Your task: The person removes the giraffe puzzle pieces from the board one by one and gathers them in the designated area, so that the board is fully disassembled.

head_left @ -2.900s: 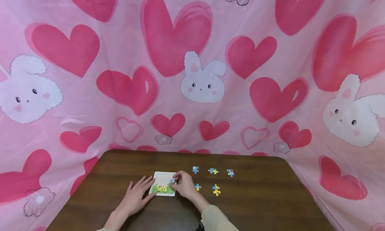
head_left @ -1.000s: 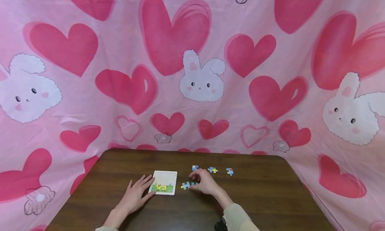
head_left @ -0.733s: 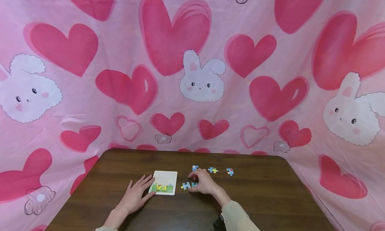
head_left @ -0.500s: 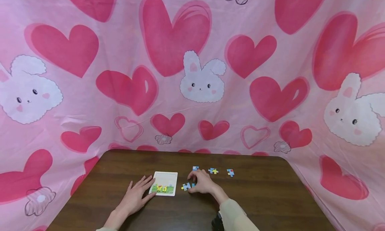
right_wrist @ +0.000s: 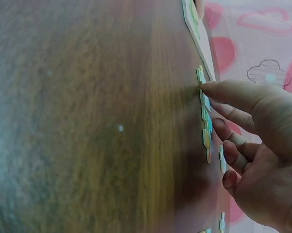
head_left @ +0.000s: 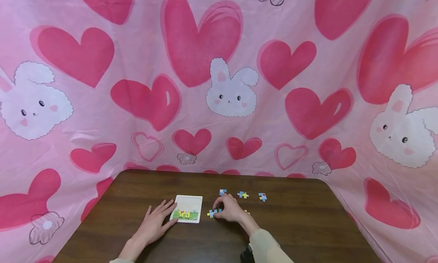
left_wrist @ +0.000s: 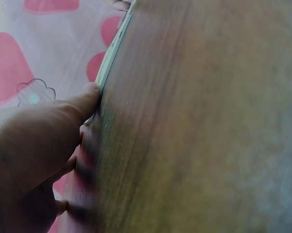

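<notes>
A white-framed puzzle board lies flat on the table, with a strip of green grass and yellow figures along its near part. My left hand rests at its left side, fingers spread over the left edge and thumb at the near corner. In the left wrist view the thumb touches the board's rim. Just right of the board, my right hand pinches a blue-and-yellow puzzle piece between thumb and index finger. The right wrist view shows the thumb against the low edge of the piece. Part of a second blue piece lies under the fingers.
Three loose pieces lie in a row farther back: a blue one, a blue-and-yellow one and one with a red spot. Another piece shows partly behind my right hand. A pink heart-print cloth hangs behind the brown table.
My right hand has left the board, where it held a light-blue piece, and gone right to the loose pieces, then edged slightly left onto the blue-and-yellow one. My left hand stays put.
</notes>
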{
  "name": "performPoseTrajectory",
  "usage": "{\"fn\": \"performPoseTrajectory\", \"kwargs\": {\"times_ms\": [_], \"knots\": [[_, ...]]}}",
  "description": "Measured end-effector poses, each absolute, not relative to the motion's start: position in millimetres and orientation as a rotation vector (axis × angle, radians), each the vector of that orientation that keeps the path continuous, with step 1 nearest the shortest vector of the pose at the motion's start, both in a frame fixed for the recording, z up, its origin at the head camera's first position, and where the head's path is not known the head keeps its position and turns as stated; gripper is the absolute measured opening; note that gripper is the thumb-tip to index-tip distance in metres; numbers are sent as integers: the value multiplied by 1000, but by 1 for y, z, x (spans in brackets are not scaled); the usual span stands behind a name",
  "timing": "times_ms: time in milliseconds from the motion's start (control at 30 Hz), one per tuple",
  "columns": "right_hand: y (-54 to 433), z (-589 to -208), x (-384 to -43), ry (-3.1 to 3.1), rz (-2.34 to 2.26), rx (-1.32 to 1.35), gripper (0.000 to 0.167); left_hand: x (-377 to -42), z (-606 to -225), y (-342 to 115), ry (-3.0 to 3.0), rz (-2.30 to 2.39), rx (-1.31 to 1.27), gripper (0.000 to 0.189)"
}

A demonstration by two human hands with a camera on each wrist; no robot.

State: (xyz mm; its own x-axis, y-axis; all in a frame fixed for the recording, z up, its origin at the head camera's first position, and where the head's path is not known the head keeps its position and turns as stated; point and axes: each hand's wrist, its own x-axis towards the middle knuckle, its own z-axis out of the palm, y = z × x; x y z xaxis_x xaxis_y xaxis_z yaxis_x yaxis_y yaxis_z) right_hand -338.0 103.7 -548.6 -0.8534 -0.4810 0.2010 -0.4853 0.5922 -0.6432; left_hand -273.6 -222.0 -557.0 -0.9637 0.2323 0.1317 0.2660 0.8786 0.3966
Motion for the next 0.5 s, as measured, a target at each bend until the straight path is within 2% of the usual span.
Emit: {"fn": "performPoseTrajectory", "kwargs": {"times_ms": [200, 500], "knots": [[106, -537, -328, -2871, 1008, 810, 30, -273, -558, -222, -2959, -659, -390, 64], [101, -545, -323, -2805, 948, 798, 24, -274, -557, -223, -2961, -660, -390, 65]]}}
